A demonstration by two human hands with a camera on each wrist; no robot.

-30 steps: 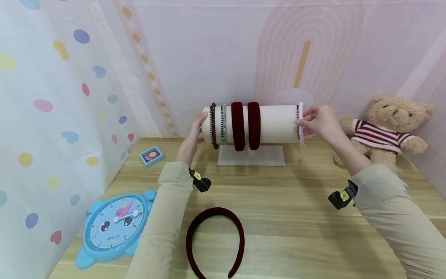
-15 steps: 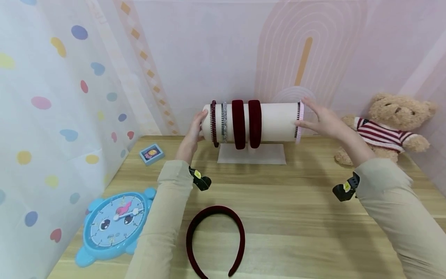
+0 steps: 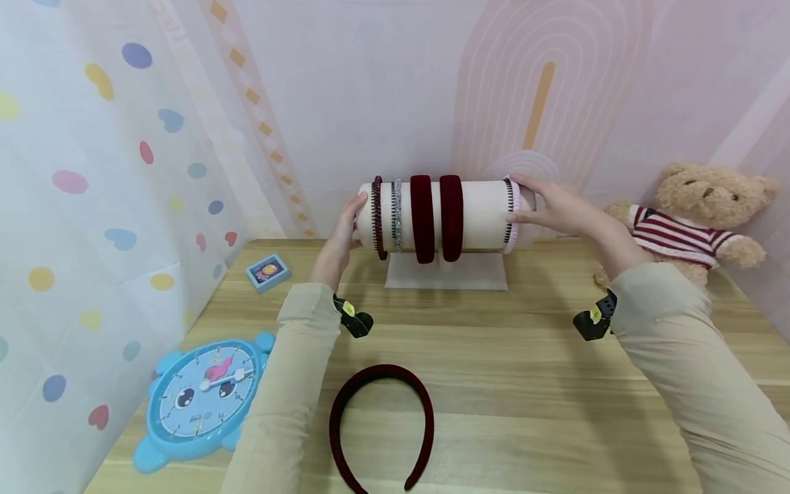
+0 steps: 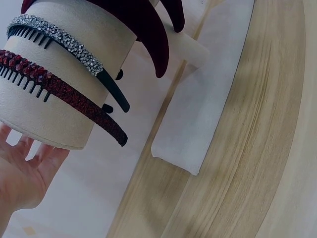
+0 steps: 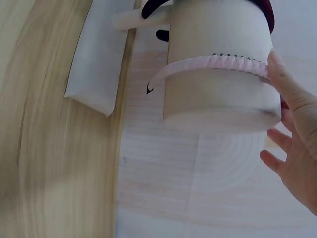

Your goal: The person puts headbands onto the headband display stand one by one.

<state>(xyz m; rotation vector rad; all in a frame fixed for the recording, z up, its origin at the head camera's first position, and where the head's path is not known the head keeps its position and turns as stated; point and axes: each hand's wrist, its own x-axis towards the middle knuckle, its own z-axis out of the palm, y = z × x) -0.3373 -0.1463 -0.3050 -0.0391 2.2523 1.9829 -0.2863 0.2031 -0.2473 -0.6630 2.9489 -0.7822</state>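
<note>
A cream display roll (image 3: pixel 485 216) lies level on a white base (image 3: pixel 475 274) in the head view. It bears a dark red beaded headband (image 3: pixel 378 219), a silver glitter headband (image 3: pixel 398 214) and two dark red velvet headbands (image 3: pixel 423 218). Against its left end rests my left hand (image 3: pixel 336 240), the fingers (image 4: pixel 47 161) extended under the edge in the left wrist view. Near the right end, a pink ruffled headband (image 5: pixel 218 63) with comb teeth sits round the roll. My right hand (image 3: pixel 558 206) touches its outer edge, thumb and index finger spread apart.
Another dark red velvet headband (image 3: pixel 382 374) lies on the wooden table (image 3: pixel 512 412) near the front. A blue toy clock (image 3: pixel 206 398) and small blue box (image 3: pixel 268 272) are at left. A teddy bear (image 3: pixel 703 199) sits at right, before a patterned curtain.
My right hand lets go of its pinch, spreads thumb and finger, and moves left. The pink headband slides left along the roll, baring its right end. The left hand stays put.
</note>
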